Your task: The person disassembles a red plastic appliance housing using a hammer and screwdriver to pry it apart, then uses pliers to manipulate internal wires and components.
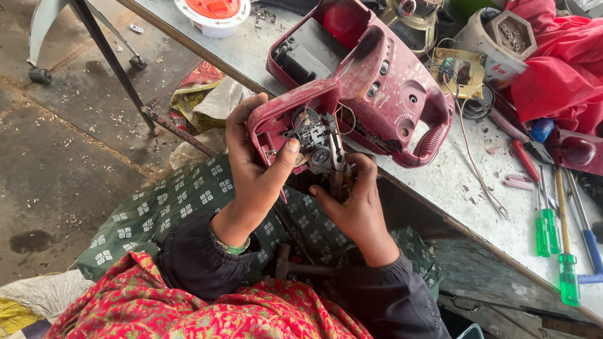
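Observation:
A dark red plastic appliance casing (383, 81) lies half on the grey table (477, 188), its open end hanging over the near edge. My left hand (254, 166) grips that open end, thumb pressed beside a black part (311, 133) with thin wires inside. My right hand (355, 201) holds pliers (336, 147), their jaws poked into the casing next to the black part. Both wrists are in dark sleeves above my lap, which is covered in green patterned cloth.
Green-handled screwdrivers (553, 235), a blue-handled one (590, 242) and a red-handled tool (524, 160) lie on the table's right side. Red cloth (565, 69), a small circuit board (458, 72) and a white tub with an orange lid (213, 14) sit farther back. A hammer (295, 267) rests on my lap.

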